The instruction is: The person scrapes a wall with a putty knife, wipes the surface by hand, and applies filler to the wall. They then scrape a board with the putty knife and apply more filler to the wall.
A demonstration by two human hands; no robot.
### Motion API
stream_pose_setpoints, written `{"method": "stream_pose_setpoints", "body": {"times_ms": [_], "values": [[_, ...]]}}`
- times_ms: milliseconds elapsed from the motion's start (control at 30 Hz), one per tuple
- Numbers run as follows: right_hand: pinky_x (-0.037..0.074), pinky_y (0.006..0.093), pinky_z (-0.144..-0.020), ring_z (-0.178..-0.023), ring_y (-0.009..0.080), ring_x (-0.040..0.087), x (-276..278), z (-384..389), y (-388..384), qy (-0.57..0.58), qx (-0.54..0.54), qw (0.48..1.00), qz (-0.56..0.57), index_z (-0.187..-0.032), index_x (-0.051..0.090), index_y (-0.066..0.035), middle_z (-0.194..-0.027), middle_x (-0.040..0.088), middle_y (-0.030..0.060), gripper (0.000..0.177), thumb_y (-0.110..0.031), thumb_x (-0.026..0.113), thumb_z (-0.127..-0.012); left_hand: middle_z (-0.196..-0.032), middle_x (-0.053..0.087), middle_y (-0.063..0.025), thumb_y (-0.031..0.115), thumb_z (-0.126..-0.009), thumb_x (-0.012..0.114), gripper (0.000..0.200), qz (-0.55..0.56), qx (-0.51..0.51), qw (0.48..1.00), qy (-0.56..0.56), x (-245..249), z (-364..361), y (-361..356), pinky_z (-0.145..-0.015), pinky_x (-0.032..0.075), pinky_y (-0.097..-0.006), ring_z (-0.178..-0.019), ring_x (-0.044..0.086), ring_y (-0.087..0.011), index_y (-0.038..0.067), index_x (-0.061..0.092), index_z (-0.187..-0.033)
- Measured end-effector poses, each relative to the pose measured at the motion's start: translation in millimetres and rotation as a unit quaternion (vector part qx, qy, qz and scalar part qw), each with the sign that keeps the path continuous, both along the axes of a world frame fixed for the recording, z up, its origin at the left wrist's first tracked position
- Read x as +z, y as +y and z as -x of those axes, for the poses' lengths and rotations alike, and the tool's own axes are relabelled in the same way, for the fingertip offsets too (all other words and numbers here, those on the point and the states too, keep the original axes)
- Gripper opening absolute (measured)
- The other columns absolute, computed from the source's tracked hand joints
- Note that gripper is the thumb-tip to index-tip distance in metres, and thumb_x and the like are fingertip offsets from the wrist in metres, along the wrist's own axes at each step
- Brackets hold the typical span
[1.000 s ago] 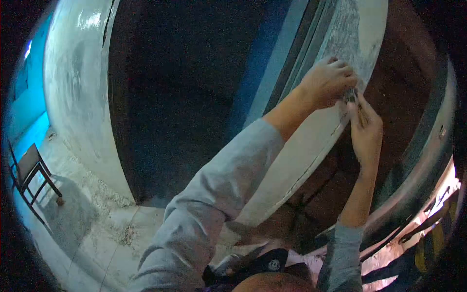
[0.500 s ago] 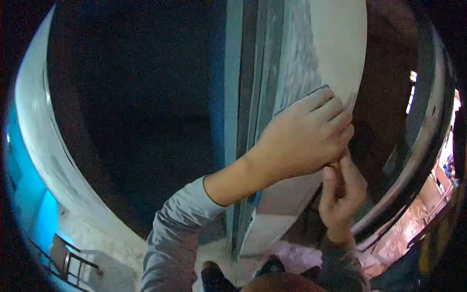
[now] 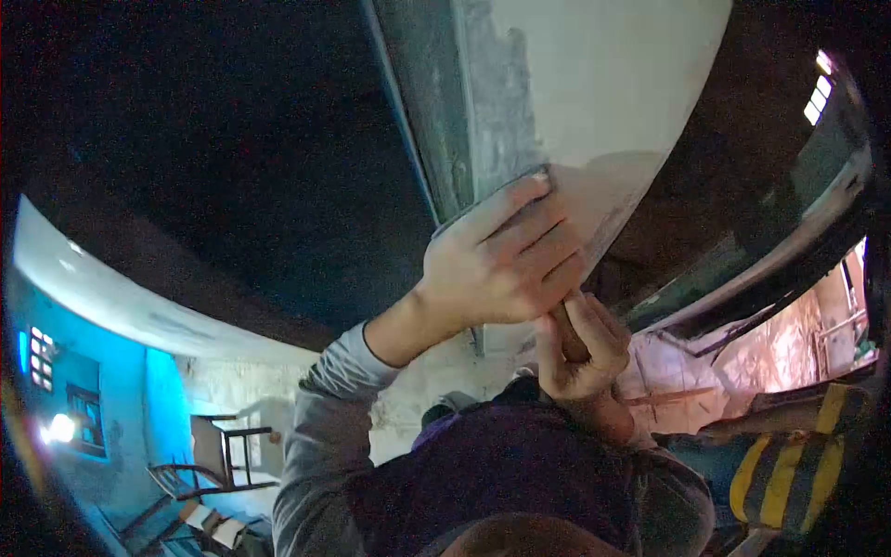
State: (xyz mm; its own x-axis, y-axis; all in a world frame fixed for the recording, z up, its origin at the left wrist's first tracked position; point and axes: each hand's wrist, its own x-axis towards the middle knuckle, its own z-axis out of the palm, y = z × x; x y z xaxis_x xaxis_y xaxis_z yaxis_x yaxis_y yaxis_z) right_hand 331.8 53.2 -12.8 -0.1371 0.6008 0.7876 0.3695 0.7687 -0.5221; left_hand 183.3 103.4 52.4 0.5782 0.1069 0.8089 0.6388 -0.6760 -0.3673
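Note:
My left hand lies over a pale, curved vehicle pillar, its fingers pressed together. A thin dark sheet that looks like sandpaper shows along the upper edge of that hand; the rest of it is covered by the palm. Beside the sheet, a grey scuffed band runs up the pale surface. My right hand is just below the left fingertips, at the pillar's right edge, with thumb and fingers curled together. What it pinches, if anything, is hidden.
Dark openings flank the pillar. A dark-framed chair stands on the floor at lower left, near a blue wall. At lower right are a yellow-and-dark striped object and crinkled shiny sheeting.
My view has tilted, so more of my body, the chair and the blue wall show. Both hands remain together at the pillar, the left still over the dark sheet.

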Motion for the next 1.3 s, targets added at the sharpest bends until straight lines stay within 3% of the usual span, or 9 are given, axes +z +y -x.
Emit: {"method": "stream_pose_setpoints", "body": {"times_ms": [33,367,433,667,733,867,933,1167,1300], "values": [[0.050,0.0367,-0.058,-0.064,0.0291,0.065,-7.0,10.2,10.6,0.077,-0.007,0.989,-0.124,-0.111,0.058,0.008,-0.085,0.068,0.0204,0.039,-0.006,0.071,-0.077,-0.078,0.064,-0.0006,0.017,-0.065,0.072,0.011,-0.004,-0.006,1.000,0.007,6.3,1.6,1.5,-0.082,0.052,-0.0356,-0.088,0.066,-0.0181,0.011,0.063,-0.067],[0.053,0.0319,-0.073,-0.089,0.0291,0.069,25.7,21.2,-25.1,0.002,0.055,0.998,0.020,-0.114,0.056,0.010,-0.098,0.066,0.0272,0.039,-0.003,0.068,-0.080,-0.077,0.065,0.0044,0.017,-0.065,0.071,0.008,0.005,-0.011,1.000,-0.020,25.6,22.1,-25.2,-0.076,0.045,-0.0333,-0.084,0.068,-0.0148,0.017,0.063,-0.066],[0.052,0.0303,-0.073,-0.090,0.0264,0.068,6.8,26.6,-15.5,0.087,0.066,0.993,-0.039,-0.115,0.055,0.013,-0.098,0.066,0.0262,0.041,-0.003,0.067,-0.080,-0.077,0.065,0.0046,0.017,-0.066,0.071,0.008,-0.010,0.019,1.000,0.012,19.3,22.1,-20.9,-0.076,0.044,-0.0333,-0.083,0.068,-0.0142,0.017,0.063,-0.067],[0.052,0.0291,-0.068,-0.083,0.0218,0.069,7.7,27.0,-26.3,0.093,0.055,0.991,0.074,-0.113,0.055,0.017,-0.089,0.067,0.0241,0.040,-0.003,0.064,-0.080,-0.077,0.065,0.0056,0.018,-0.064,0.073,0.011,-0.001,0.022,0.999,0.032,15.6,21.6,-18.4,-0.069,0.041,-0.0334,-0.085,0.069,-0.0147,0.018,0.062,-0.068],[0.053,0.0350,-0.059,-0.067,0.0265,0.068,4.4,30.5,-20.4,0.129,0.038,0.991,-0.003,-0.116,0.058,0.002,-0.088,0.069,0.0191,0.046,0.000,0.074,-0.074,-0.077,0.065,0.0066,0.018,-0.064,0.073,0.011,0.018,0.016,0.999,0.046,23.4,23.1,-19.0,-0.068,0.040,-0.0334,-0.086,0.068,-0.0140,0.018,0.062,-0.068],[0.053,0.0343,-0.060,-0.066,0.0264,0.068,22.9,30.9,-23.3,0.095,0.034,0.995,0.007,-0.118,0.058,0.001,-0.093,0.069,0.0183,0.047,0.000,0.074,-0.074,-0.076,0.062,0.0065,0.019,-0.063,0.067,0.007,-0.010,0.002,1.000,0.005,19.7,20.9,-14.8,-0.068,0.039,-0.0314,-0.086,0.066,-0.0126,0.017,0.061,-0.067],[0.053,0.0299,-0.069,-0.081,0.0224,0.069,8.6,30.6,-22.6,0.087,0.020,0.996,-0.021,-0.110,0.058,0.013,-0.090,0.068,0.0228,0.037,-0.003,0.067,-0.078,-0.075,0.059,0.0057,0.019,-0.061,0.063,0.007,-0.036,-0.002,0.999,-0.002,17.1,21.8,-12.1,-0.068,0.040,-0.0290,-0.085,0.064,-0.0118,0.016,0.059,-0.066],[0.053,0.0310,-0.067,-0.076,0.0252,0.070,18.3,39.9,-31.1,0.103,0.025,0.994,-0.003,-0.102,0.061,0.010,-0.089,0.068,0.0238,0.029,-0.003,0.069,-0.077,-0.077,0.060,0.0073,0.020,-0.057,0.063,0.013,-0.020,-0.003,1.000,0.022,20.7,29.3,-23.6,-0.068,0.039,-0.0303,-0.089,0.064,-0.0100,0.017,0.059,-0.069],[0.052,0.0317,-0.061,-0.070,0.0243,0.068,16.4,38.2,-31.6,0.108,0.011,0.994,-0.030,-0.120,0.056,0.007,-0.086,0.070,0.0150,0.050,0.002,0.074,-0.073,-0.076,0.059,0.0069,0.019,-0.057,0.062,0.011,-0.023,-0.011,1.000,-0.018,29.9,22.8,-21.5,-0.067,0.039,-0.0296,-0.088,0.064,-0.0099,0.016,0.059,-0.067]]}}
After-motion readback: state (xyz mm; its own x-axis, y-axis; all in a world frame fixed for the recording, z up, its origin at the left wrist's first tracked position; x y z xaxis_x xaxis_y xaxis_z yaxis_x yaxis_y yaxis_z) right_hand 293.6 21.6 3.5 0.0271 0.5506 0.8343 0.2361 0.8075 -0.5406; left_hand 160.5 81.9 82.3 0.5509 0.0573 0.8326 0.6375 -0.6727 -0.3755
